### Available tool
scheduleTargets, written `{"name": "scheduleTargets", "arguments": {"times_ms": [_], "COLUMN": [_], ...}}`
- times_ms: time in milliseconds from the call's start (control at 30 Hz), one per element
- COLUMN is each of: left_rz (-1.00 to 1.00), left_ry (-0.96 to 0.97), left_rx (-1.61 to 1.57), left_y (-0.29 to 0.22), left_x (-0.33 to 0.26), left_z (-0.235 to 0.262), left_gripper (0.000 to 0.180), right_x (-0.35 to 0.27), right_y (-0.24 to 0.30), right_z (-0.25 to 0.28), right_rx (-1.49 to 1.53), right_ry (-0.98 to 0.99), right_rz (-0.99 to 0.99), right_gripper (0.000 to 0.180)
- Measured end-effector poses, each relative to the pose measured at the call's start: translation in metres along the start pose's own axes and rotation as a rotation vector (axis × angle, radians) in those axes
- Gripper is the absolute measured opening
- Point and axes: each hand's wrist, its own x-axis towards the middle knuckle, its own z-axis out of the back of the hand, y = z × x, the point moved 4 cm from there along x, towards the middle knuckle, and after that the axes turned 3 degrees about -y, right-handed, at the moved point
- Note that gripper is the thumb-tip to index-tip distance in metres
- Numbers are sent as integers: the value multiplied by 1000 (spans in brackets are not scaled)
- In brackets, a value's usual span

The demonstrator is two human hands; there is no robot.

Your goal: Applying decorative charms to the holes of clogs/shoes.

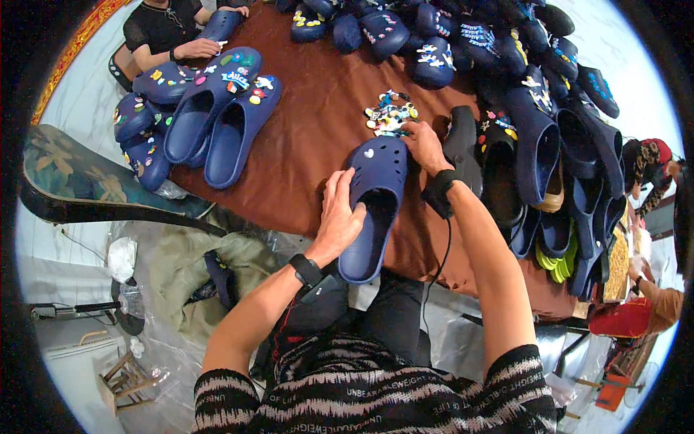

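Note:
A navy clog [365,239] with ventilation holes lies in front of me, its toe pointing away over the brown cloth. My left hand [337,217] grips its left side, with the thumb inside the opening. One small white heart-shaped charm [369,153] sits on the clog's upper. Just beyond the toe is a small heap of mixed shoe charms [391,112]. My right hand [425,147] reaches past the clog's right side to the near edge of this heap. Its fingertips are closed together there; what they pinch is too small to make out.
Brown cloth [303,123] covers the table. Decorated navy clogs [191,119] are stacked at the left, and many more clogs [538,137] crowd the right and far side. Another person's hand [196,49] works at a clog at the far left. A black cable [442,249] hangs from my right wrist.

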Motion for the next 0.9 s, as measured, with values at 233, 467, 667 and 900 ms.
{"name": "scheduleTargets", "arguments": {"times_ms": [233, 467, 667, 900], "left_rz": [-131, -202, -172, -169], "left_ry": [101, 104, 96, 93], "left_rx": [-19, 7, -6, -31], "left_y": [5, 2, 6, 1], "left_x": [-3, 3, 1, 1], "left_z": [15, 13, 17, 15], "left_gripper": [73, 70, 66, 65], "right_x": [7, 3, -19, -82], "right_y": [-3, -14, 15, 23], "right_z": [-1, 9, 31, 45], "right_rx": [-82, 119, 278, 444], "right_ry": [158, -14, 23, -108], "right_rz": [-13, -160, -188, -162], "right_gripper": [33, 34, 26, 21]}}
